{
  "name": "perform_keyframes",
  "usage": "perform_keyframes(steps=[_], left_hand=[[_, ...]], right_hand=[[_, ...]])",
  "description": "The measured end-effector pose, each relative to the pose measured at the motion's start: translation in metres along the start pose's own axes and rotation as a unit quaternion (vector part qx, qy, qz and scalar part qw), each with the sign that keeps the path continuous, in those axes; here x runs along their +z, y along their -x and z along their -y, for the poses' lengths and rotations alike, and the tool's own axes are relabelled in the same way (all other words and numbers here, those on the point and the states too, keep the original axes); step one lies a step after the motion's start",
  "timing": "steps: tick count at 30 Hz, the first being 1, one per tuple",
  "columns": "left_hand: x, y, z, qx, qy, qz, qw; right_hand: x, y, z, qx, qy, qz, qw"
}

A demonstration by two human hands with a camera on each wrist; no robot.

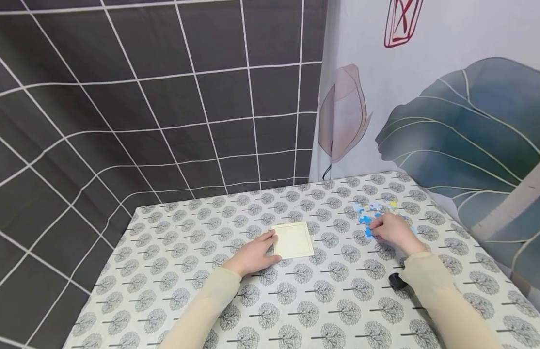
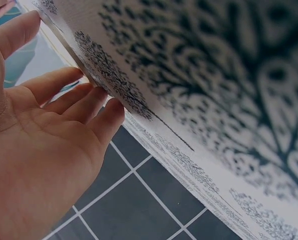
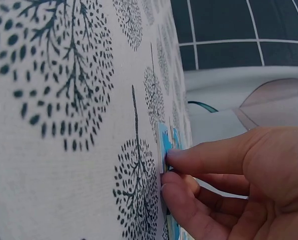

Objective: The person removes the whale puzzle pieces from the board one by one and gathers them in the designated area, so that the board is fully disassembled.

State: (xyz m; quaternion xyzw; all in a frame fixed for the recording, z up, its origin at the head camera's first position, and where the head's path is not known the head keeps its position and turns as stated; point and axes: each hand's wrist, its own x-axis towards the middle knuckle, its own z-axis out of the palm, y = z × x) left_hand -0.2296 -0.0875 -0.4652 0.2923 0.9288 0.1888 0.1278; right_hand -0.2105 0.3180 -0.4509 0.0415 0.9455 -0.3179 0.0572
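In the head view a pale cream square puzzle board [image 1: 293, 240] with a thin raised border lies flat mid-table. My left hand [image 1: 254, 254] rests at its left side, thumb at the near corner and fingers at the far one. The left wrist view shows those fingers [image 2: 108, 117] loosely extended along the board's edge. To the right, my right hand [image 1: 394, 232] pinches a blue jigsaw piece [image 3: 163, 142] between thumb and index finger, low over the cloth. Around it lies a loose cluster of jigsaw pieces [image 1: 374, 207], mostly blue and white with some yellow.
A white tablecloth [image 1: 200, 276] with grey tree prints covers the table. Behind and at left hangs a dark curtain [image 1: 165, 102] with a white grid. A light leaf-print curtain [image 1: 453, 126] borders the right side. A small black object [image 1: 396, 281] shows beside the right sleeve.
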Motion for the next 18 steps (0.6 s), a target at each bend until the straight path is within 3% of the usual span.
perform_keyframes(steps=[5, 9, 12, 15, 18], left_hand=[[-0.004, -0.004, 0.006, 0.036, -0.03, -0.025, 0.9986], [-0.019, -0.007, 0.018, 0.059, -0.028, -0.09, 0.9938], [-0.042, -0.001, 0.03, 0.051, -0.021, -0.144, 0.9881], [-0.08, 0.012, 0.039, 0.033, -0.051, -0.206, 0.9767], [-0.124, 0.029, 0.042, 0.009, -0.106, -0.28, 0.954]], right_hand=[[-0.002, 0.003, 0.005, -0.007, -0.022, -0.029, 0.9993], [-0.015, 0.007, 0.015, -0.041, -0.027, -0.092, 0.9946], [-0.03, 0.015, 0.028, -0.064, -0.037, -0.151, 0.9858], [-0.046, 0.022, 0.045, -0.07, -0.063, -0.235, 0.9674], [-0.058, 0.025, 0.063, -0.093, -0.09, -0.342, 0.9309]])
